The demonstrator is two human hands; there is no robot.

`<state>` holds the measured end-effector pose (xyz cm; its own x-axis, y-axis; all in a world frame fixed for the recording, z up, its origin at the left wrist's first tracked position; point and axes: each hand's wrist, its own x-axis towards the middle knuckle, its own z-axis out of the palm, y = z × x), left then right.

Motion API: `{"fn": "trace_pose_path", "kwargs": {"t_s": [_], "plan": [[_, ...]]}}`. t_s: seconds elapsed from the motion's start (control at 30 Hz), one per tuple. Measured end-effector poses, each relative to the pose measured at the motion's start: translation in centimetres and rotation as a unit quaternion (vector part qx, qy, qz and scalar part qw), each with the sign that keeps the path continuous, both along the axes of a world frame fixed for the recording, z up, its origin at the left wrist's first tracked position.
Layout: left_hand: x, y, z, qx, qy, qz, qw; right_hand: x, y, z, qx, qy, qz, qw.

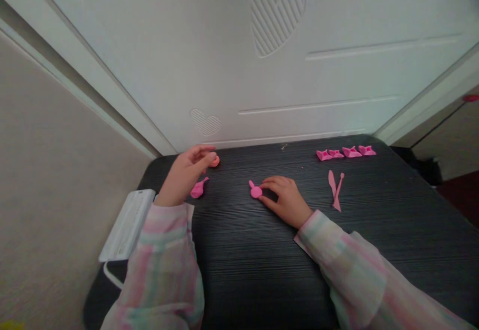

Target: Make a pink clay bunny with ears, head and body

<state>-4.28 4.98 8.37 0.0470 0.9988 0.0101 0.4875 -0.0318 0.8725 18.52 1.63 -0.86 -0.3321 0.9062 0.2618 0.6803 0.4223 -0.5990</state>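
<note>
Near the middle of the dark worktop [243, 260], a flat pink disc [256, 192] lies at the fingertips of the right hand [286, 201]. That grip is closed lightly on the disc: the forefinger meets its far right edge and the thumb its near right edge, so the disc sits just left of the grip, with its left part uncovered. A slim pink ear [251, 184] stands out from the disc's far left edge, clear of the fingers.

To the left, the left hand [190, 171] hangs over the worktop with fingers bent and thumb reaching right. An orange piece [215, 161] shows at its fingertips, partly hidden by them; whether that grip holds it or is only beside it, I cannot tell. Just on the near side of this hand lies a pink lump [196, 190], drawn out to a tip on its far right.

Over on the right, two pink tools [337, 198] lie with their near ends together and their far ends apart. Beyond them, toward the far right edge, four pink cups [352, 152] stand in a row. At the left edge rests a white box [129, 225] with a white cable [111, 276] at its near end. Both sleeves [164, 255] are pastel plaid.
</note>
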Motion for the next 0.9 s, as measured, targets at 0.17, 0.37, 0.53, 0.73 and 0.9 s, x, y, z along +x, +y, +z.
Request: {"fn": "trace_pose_path", "kwargs": {"t_s": [0.17,0.37,0.53,0.73,0.9], "plan": [[-3.3,-1.0,0.4,-0.038,0.346,0.055,0.936,0.3,-0.1,0.0,0.012,-0.023,0.027,0.999],[-3.8,-1.8,-3.6,-0.120,0.446,-0.027,0.887,0.2,-0.1,-0.1,0.019,-0.034,0.026,0.999],[-2.7,-2.4,-3.8,-0.085,0.396,-0.007,0.914,0.1,-0.1,-0.2,0.030,-0.029,0.014,0.999],[-1.1,-2.8,-4.4,-0.028,0.188,0.014,0.982,0.1,-0.2,-0.1,0.031,-0.026,0.001,0.999],[1.4,-3.3,-6.4,-0.079,-0.067,0.003,0.995,0.2,-0.2,-0.1,0.024,-0.031,-0.007,0.999]]}}
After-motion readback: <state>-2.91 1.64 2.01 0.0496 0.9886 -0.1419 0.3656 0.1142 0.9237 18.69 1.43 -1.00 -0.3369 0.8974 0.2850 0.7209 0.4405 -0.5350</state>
